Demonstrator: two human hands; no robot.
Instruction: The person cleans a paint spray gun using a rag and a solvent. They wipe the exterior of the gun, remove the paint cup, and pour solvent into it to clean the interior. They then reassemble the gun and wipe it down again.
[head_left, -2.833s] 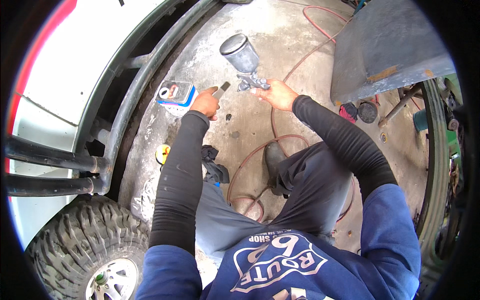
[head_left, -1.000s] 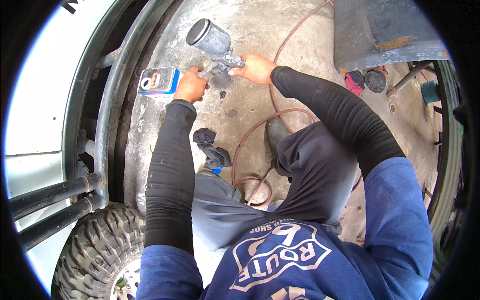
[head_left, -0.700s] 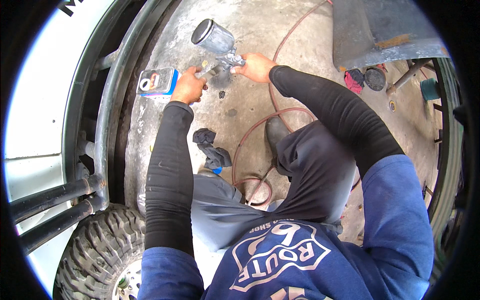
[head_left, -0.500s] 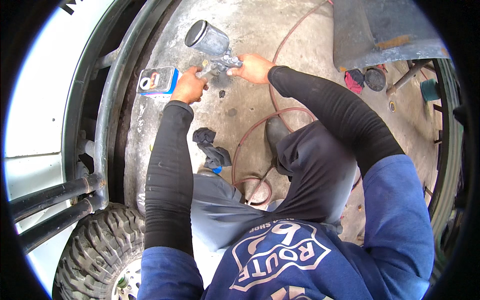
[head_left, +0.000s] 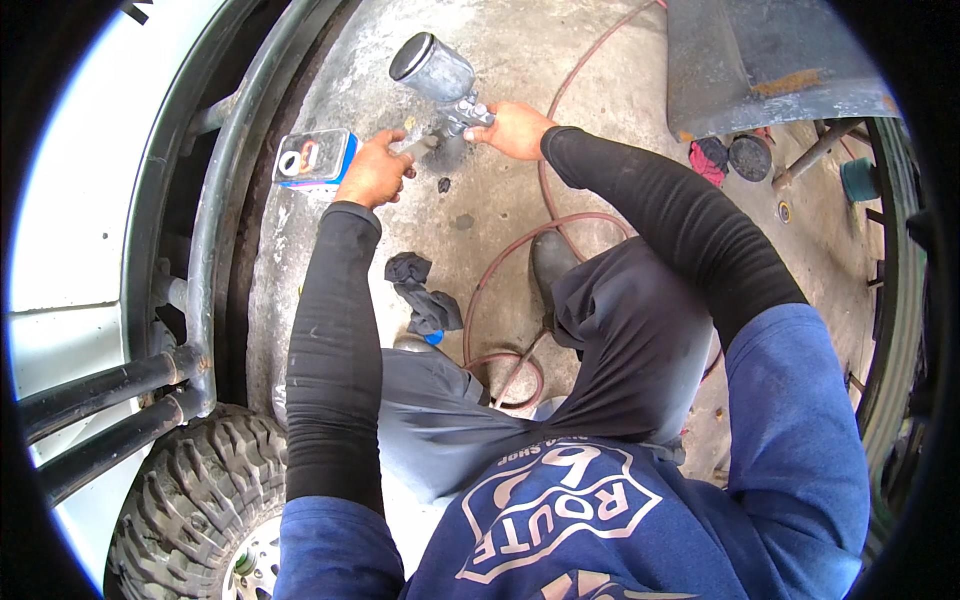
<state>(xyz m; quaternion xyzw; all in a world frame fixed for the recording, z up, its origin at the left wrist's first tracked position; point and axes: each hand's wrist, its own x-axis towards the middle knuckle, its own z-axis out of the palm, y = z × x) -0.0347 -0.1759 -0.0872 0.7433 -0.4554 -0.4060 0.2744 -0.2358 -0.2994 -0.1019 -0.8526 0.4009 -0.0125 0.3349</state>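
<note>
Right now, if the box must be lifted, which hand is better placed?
Probably the left hand: it is right beside the box, though it grips a pale strip. The right hand is farther off, beyond the left, and holds the spray gun.

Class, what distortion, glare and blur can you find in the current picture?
Head view: corners round off to black, fisheye-style; the white vehicle panel looks almost washed out; the flat tool in the left hand looks smeared, the spray gun clearer.
</note>
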